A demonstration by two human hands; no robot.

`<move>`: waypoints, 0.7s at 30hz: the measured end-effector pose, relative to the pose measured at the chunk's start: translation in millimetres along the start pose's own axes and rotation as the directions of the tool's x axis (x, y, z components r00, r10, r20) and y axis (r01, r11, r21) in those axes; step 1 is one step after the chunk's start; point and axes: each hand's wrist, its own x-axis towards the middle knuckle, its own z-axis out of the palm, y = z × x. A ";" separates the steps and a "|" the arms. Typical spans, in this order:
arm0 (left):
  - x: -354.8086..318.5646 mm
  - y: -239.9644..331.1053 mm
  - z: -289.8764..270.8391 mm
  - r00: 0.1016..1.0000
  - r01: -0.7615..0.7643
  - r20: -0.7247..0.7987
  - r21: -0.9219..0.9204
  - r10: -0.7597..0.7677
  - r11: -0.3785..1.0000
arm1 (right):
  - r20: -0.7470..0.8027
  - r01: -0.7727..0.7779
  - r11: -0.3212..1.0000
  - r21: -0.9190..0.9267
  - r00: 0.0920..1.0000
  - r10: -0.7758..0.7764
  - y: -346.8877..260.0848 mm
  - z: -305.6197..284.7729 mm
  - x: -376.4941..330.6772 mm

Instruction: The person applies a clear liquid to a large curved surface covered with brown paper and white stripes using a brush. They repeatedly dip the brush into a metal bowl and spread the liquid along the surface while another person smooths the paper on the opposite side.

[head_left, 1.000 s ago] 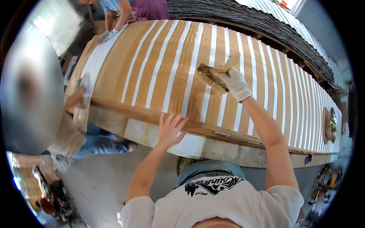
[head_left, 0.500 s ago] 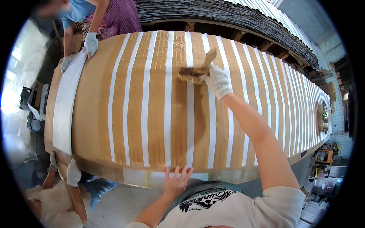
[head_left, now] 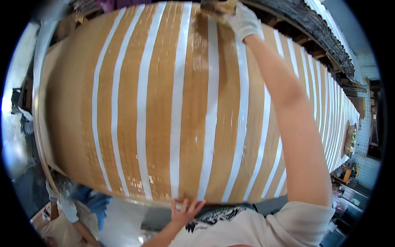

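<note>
The head view looks down on a long curved wooden hull surface striped with white tape bands (head_left: pixel 177 107), which fills most of the frame and bends away toward the upper right. At the far left, a pale strip runs along the hull's rounded end, with a dim cluttered floor beyond it. In the lower left corner a second person (head_left: pixel 68 210) crouches below the hull edge, one pale-gloved hand raised near the rim. Along the near edge, the wearer's bare left hand (head_left: pixel 186 209) rests with fingers spread wide, fingertips touching the lower rim of the wood. At least six white bands show across the middle, alternating with glossy tan strips, and more crowd together to the right. At the top, the white-gloved right hand (head_left: pixel 243 19) reaches to the far side of the hull, its fingers closed around a flat brown brush or pad (head_left: pixel 217 7) pressed on a tan strip; the pad is cut by the frame edge. Right of the outstretched arm, a dark stacked wall and workshop shelves (head_left: pixel 349 173) close in beside the hull.
</note>
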 end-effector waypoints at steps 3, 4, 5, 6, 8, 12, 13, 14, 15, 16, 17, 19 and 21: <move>16.5 -10.0 -18.3 0.993 -0.011 0.117 -0.152 0.029 0.988 | 0.107 0.345 0.911 -0.224 0.938 -0.329 45.4 18.3 -14.9; 16.0 -4.5 -15.8 0.995 0.010 0.096 -0.157 0.005 0.987 | 0.168 0.320 0.943 -0.094 0.938 -0.302 16.4 -1.3 -40.4; 14.4 -2.1 -17.8 0.997 0.011 0.079 -0.166 0.002 0.986 | 0.239 0.259 0.966 0.023 0.936 -0.257 -3.3 -29.1 -77.0; 16.6 -3.5 -17.6 0.997 -0.002 0.076 -0.162 0.015 0.987 | 0.067 0.368 0.920 0.134 0.923 -0.378 -4.0 -40.2 -116.0; 16.7 -1.4 -15.6 0.998 0.006 0.065 -0.175 0.005 0.985 | 0.098 0.352 0.881 0.316 0.911 -0.400 -31.6 -82.3 -187.6; 17.5 0.9 -18.6 0.999 0.022 0.053 -0.237 -0.010 0.971 | 0.288 0.391 0.855 0.341 0.822 -0.491 -53.2 -166.5 -322.0; 18.0 2.0 -23.0 0.996 0.047 0.091 -0.262 -0.023 0.964 | 0.336 0.392 0.858 0.332 0.801 -0.496 -59.7 -182.3 -348.2; 20.2 2.8 -25.9 0.991 0.069 0.131 -0.288 -0.032 0.955 | 0.365 0.371 0.850 0.375 0.783 -0.503 -58.8 -191.6 -367.7; 20.9 2.6 -25.9 0.989 0.075 0.146 -0.283 -0.034 0.956 | 0.395 0.347 0.840 0.418 0.763 -0.512 -56.5 -198.7 -386.5; 19.2 4.5 -27.6 0.985 0.079 0.172 -0.279 -0.031 0.957 | 0.428 0.310 0.830 0.463 0.742 -0.516 -54.3 -208.0 -403.7; 16.8 6.8 -30.2 0.980 0.086 0.199 -0.275 -0.031 0.958 | 0.486 0.213 0.836 0.505 0.730 -0.479 -52.1 -215.4 -406.7; 13.8 12.2 -47.7 0.989 0.074 0.149 -0.365 -0.021 0.928 | 0.603 0.001 0.825 0.564 0.682 -0.413 -52.4 -225.6 -390.3; 10.5 9.1 -48.2 0.989 0.144 0.052 -0.455 -0.135 0.879 | 0.429 0.083 0.822 0.564 0.821 -0.378 -71.5 -220.6 -373.5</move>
